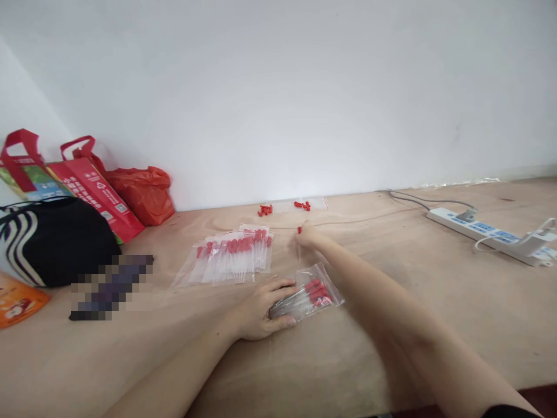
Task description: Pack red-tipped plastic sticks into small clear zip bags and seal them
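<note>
My left hand (263, 306) lies on the wooden table (435, 302) with its fingers curled on the end of a clear plastic bag (311, 296) that holds several red-topped droppers. My right hand (308, 235) reaches farther out over the table and pinches a single red-topped dropper (299, 239) that hangs down from the fingers. A fanned pile of filled clear bags (230, 255) lies just left of my right hand. Loose red-topped droppers (285, 206) lie by the wall beyond it.
At the left stand red shopping bags (93, 186), a red plastic bag (143, 194), a black and white striped bag (52, 241) and an orange packet (20, 302). A white power strip (491, 235) with cables lies at the right. A white wall rises behind.
</note>
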Demonstrator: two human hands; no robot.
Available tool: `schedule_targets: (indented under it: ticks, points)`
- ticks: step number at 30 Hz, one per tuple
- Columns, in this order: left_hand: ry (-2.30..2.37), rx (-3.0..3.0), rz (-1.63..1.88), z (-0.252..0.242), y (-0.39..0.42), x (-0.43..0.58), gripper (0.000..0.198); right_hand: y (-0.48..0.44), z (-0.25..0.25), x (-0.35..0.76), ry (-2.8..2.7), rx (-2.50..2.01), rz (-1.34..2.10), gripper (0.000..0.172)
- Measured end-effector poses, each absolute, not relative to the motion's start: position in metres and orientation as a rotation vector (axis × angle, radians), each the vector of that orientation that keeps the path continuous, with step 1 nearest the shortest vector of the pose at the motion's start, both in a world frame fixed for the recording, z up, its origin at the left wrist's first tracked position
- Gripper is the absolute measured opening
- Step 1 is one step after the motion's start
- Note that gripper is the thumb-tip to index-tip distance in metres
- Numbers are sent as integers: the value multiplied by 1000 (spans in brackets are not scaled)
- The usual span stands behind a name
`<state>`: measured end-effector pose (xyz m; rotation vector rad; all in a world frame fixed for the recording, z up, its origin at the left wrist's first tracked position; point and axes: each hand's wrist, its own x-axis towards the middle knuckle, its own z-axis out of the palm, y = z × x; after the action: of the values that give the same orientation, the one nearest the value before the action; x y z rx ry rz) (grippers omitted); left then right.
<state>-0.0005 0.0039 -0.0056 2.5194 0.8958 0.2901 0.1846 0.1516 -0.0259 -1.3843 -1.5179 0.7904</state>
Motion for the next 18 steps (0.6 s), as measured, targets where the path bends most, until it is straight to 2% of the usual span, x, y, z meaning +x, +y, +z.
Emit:
schedule_targets:
  ticks: [6, 10, 18]
  points:
    - [911, 2512, 248, -5, 3, 0, 52, 106, -38, 255, -1083, -1394, 784, 35]
    - [940, 2498, 223, -4, 4, 0, 52, 65, -48, 280, -843, -1191, 872, 43]
    - [1021, 2458, 213, -5, 2, -1, 60, 39, -47, 257, -870, -1066, 967, 45]
